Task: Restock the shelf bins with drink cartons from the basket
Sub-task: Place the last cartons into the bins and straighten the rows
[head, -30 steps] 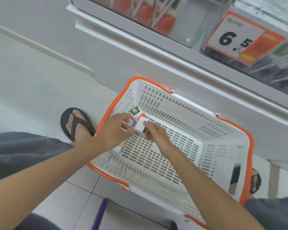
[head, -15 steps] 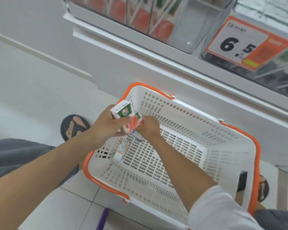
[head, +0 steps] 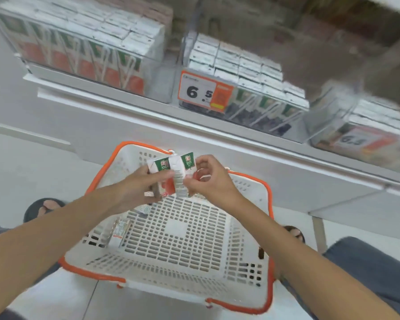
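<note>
Orange-rimmed and white, the basket (head: 270, 204) sits on the floor below the shelf, and in the head view I have both hands raised over its far edge. My left hand (head: 143, 188) grips one drink carton (head: 159, 168) and my right hand (head: 209, 183) pinches a second carton (head: 185, 167). The two packs touch side by side. A spare carton (head: 120, 232) lies flat on the basket's mesh bottom near the left wall, and I cannot identify the smaller blurred item just beyond it.

To do this step well, I judge I should part the two packs and match their red-and-green print to the left bin (head: 90, 54), which shows the same colours. They should slide in upright with labels facing out. That bin looks nearly full, so the gap may be tight.

The middle bin (head: 252, 93) carries a price tag (head: 203, 92) reading 6.5, and a third bin (head: 367, 128) at the right is blurred. Pale tiles (head: 32, 172) cover the floor, and a sandalled foot (head: 42, 207) rests left of the basket.
</note>
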Tool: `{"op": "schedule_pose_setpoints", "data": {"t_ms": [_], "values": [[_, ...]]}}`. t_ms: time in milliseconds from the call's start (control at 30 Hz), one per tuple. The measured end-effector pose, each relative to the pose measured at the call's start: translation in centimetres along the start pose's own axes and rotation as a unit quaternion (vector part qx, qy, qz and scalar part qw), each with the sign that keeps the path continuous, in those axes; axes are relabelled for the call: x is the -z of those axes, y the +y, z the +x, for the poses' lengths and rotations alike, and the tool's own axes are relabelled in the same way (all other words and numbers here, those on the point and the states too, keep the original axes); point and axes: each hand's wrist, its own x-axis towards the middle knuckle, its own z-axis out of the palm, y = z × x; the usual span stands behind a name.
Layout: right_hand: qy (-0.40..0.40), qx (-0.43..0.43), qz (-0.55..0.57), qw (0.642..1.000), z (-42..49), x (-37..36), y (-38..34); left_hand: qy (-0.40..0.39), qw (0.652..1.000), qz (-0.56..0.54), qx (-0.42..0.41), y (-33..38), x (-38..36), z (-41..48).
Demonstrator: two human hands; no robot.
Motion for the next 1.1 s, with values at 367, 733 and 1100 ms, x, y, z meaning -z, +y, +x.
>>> {"op": "schedule_pose_setpoints", "data": {"t_ms": [367, 733, 1100], "values": [[-0.099, 0.073, -0.118, 0.985, -4.4, 14.5, -10.2, -0.001, 0.947, 0.231, -0.225, 11.3, -13.3, -0.5], [0.11, 0.168, -0.074, 0.977, 0.0, 21.5, -14.6, 0.005, 0.88, 0.341, -0.331, 21.3, -13.4, 3.5], [-0.066, 0.206, -0.171, 0.961, 6.2, 8.1, -23.4, 0.119, 0.882, 0.287, -0.355, 20.0, 1.9, -1.3]]}}
